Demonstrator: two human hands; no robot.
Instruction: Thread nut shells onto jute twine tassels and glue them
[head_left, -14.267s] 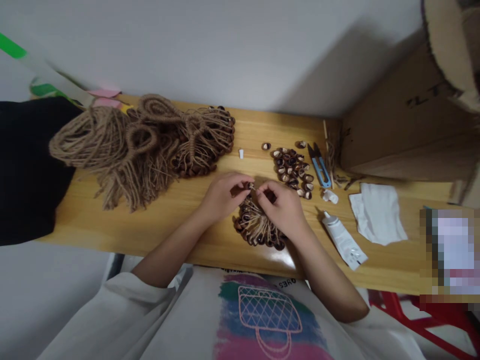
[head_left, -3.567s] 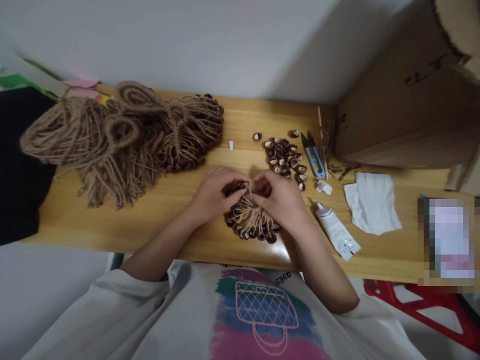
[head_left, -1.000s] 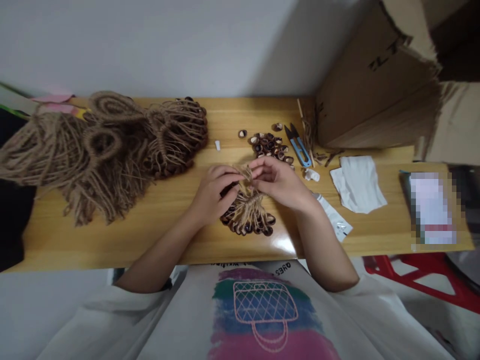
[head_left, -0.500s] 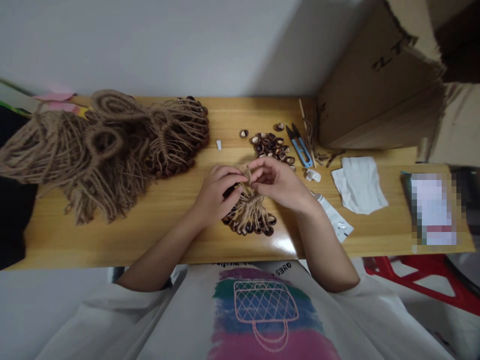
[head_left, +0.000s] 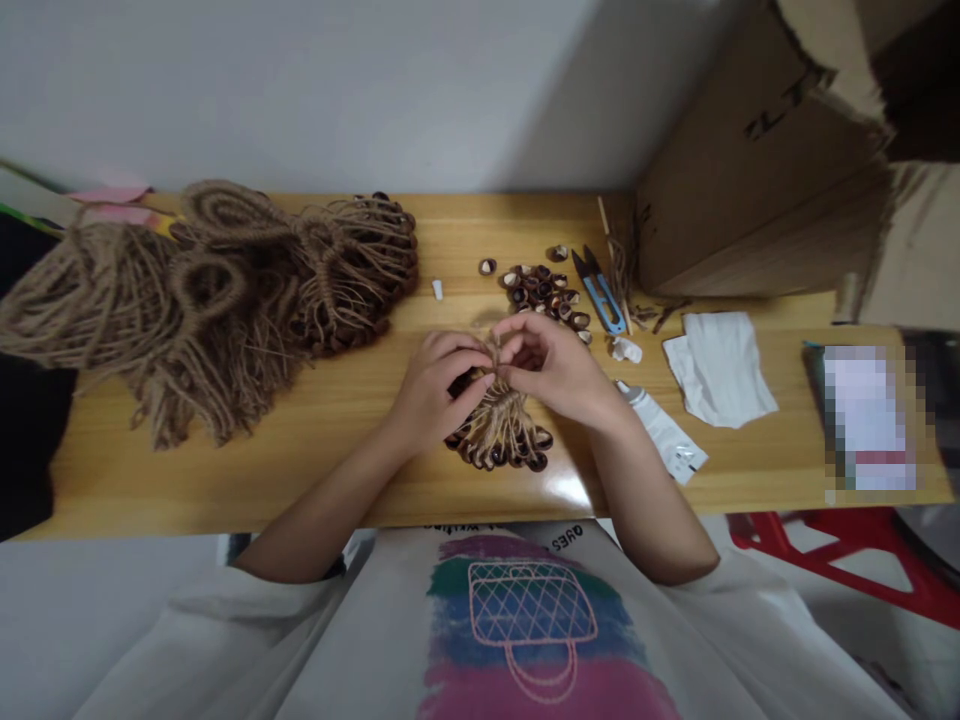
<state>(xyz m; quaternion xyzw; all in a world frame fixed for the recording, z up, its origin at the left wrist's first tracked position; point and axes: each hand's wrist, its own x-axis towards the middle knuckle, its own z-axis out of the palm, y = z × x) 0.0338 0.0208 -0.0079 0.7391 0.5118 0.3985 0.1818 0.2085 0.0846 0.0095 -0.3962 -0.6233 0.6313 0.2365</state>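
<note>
A bundle of jute cords with dark brown nut shells (head_left: 499, 425) on their ends lies on the table before me, shells fanned toward my body. At its gathered top, my left hand (head_left: 442, 385) pinches the jute cord (head_left: 493, 350) between thumb and fingers. From the other side my right hand (head_left: 551, 365) closes thumb and fingertips on the same cords. The two hands' fingertips almost meet, and they hide part of the binding. Just beyond my right hand is a pile of loose brown half shells (head_left: 544, 290).
Finished-looking jute bundles (head_left: 225, 290) cover the table's left. Blue thread snips (head_left: 600, 295), a thin stick (head_left: 604, 225), a white tube (head_left: 667, 435), white cloth (head_left: 724, 370) and a blurred phone-like object (head_left: 866, 415) lie rightward. A cardboard box (head_left: 750, 190) stands behind; a small white cap (head_left: 438, 290) is centre-left.
My fingers have shifted slightly at the top of the bundle, with the right fingertips drawn closer to the left ones. The shells and bundle stay in place.
</note>
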